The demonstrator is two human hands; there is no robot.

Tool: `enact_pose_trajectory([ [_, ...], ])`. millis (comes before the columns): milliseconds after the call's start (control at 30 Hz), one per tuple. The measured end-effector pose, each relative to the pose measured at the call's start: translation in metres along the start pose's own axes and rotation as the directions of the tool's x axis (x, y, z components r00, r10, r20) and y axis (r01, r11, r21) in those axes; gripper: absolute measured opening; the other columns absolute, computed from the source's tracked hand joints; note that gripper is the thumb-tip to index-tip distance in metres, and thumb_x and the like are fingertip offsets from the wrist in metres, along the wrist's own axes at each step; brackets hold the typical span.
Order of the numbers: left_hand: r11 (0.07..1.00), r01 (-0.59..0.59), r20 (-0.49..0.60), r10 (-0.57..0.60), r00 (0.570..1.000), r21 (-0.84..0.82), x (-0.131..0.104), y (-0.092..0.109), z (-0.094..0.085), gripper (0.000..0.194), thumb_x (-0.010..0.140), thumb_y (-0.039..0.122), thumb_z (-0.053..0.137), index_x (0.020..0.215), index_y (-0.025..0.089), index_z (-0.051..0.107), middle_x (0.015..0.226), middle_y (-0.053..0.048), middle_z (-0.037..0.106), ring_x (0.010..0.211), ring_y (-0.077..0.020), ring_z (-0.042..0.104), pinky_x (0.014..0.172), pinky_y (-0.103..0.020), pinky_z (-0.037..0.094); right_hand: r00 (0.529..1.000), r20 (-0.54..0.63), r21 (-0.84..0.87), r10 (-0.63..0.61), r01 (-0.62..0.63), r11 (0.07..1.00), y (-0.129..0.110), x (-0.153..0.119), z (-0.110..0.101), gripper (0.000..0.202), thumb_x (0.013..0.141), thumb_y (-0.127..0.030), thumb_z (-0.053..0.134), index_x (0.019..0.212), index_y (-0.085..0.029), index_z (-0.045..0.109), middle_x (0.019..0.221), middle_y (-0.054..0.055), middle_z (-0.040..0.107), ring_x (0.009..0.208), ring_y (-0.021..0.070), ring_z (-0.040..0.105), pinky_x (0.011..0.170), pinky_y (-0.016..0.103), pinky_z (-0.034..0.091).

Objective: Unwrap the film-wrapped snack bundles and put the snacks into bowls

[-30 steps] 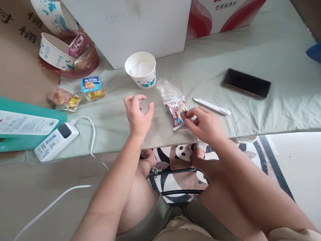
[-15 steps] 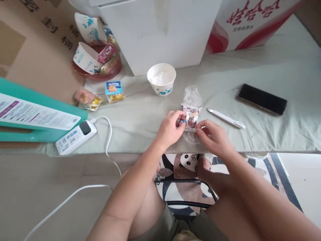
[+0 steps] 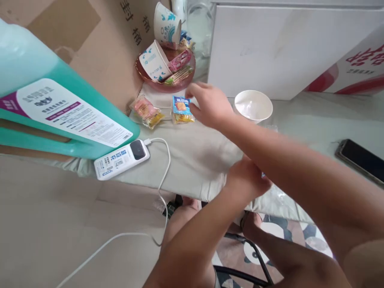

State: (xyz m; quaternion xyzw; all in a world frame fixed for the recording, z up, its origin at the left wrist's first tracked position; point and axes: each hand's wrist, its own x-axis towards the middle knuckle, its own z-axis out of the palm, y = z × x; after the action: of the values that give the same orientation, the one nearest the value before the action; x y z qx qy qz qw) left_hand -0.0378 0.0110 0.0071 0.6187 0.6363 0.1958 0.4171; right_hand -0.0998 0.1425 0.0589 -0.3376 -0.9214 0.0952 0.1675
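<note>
My right hand point(image 3: 211, 105) reaches across over my left arm, its thumb and fingers apart at the right edge of a blue-labelled snack packet point(image 3: 181, 109). Whether the fingertips touch the packet cannot be told. Below, my left hand point(image 3: 246, 178) is closed near the table's front edge. A bit of a small blue wrapped piece point(image 3: 263, 175) shows at its fingers, mostly covered by my right forearm. Clear plastic wrapping point(image 3: 279, 195) lies beside the left hand. A pink snack packet point(image 3: 147, 112) rests left of the blue one.
A white paper bowl point(image 3: 253, 106) stands before a white box point(image 3: 255, 52). A reddish glass bowl point(image 3: 190, 82) holds paper cups and snacks. At left are a green jug point(image 3: 75, 116) and a white power bank point(image 3: 122, 159) with a cable. A phone point(image 3: 361, 160) lies at right.
My right hand has left the plastic packet and crossed left to the blue snack packet. My left hand stays low near the wrapping. The view has turned left.
</note>
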Motion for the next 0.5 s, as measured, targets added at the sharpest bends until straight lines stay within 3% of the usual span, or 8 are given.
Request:
enact_pose_trajectory([
  [100, 0.996, -0.085, 0.081, 0.083, 0.993, 0.022, -0.001, -0.001, -0.008, 0.033, 0.096, 0.035, 0.05, 0.122, 0.025, 0.067, 0.117, -0.011, 0.071, 0.101, -0.028, 0.069, 0.071, -0.034, 0.05, 0.996, 0.087, -0.221, -0.015, 0.034, 0.975, -0.001, 0.076, 0.028, 0.033, 0.091, -0.008, 0.049, 0.118, -0.024, 0.059, 0.134, 0.008, 0.067, 0.118, 0.0232, 0.061, 0.091, 0.038, 0.044],
  [200, 0.994, -0.105, 0.153, 0.099, 0.983, 0.028, -0.002, -0.004, -0.019, 0.039, 0.096, 0.036, 0.05, 0.13, 0.025, 0.065, 0.102, -0.01, 0.071, 0.103, -0.029, 0.067, 0.072, -0.034, 0.05, 0.99, 0.139, -0.316, 0.0, 0.045, 0.948, 0.0, 0.111, 0.047, 0.036, 0.093, -0.007, 0.047, 0.127, -0.017, 0.054, 0.123, 0.009, 0.073, 0.106, 0.0187, 0.065, 0.096, 0.042, 0.041],
  [367, 0.998, -0.064, 0.113, 0.063, 0.992, 0.003, -0.005, -0.012, -0.03, 0.033, 0.094, 0.032, 0.05, 0.119, 0.019, 0.067, 0.111, -0.012, 0.067, 0.093, -0.0247, 0.068, 0.068, -0.032, 0.048, 0.989, 0.143, -0.308, -0.049, 0.091, 0.947, 0.004, 0.112, 0.052, 0.024, 0.093, -0.003, 0.046, 0.103, -0.012, 0.066, 0.111, 0.015, 0.078, 0.093, 0.0184, 0.068, 0.1, 0.048, 0.035],
  [500, 0.998, -0.034, 0.014, 0.035, 0.999, -0.059, -0.009, -0.015, -0.03, 0.037, 0.094, 0.039, 0.048, 0.124, 0.021, 0.062, 0.113, -0.009, 0.064, 0.079, -0.0177, 0.065, 0.066, -0.03, 0.047, 0.993, 0.103, -0.286, -0.059, 0.086, 0.954, 0.009, 0.103, 0.035, 0.027, 0.095, -0.012, 0.046, 0.107, -0.014, 0.07, 0.111, 0.015, 0.077, 0.096, 0.0215, 0.067, 0.099, 0.046, 0.035],
])
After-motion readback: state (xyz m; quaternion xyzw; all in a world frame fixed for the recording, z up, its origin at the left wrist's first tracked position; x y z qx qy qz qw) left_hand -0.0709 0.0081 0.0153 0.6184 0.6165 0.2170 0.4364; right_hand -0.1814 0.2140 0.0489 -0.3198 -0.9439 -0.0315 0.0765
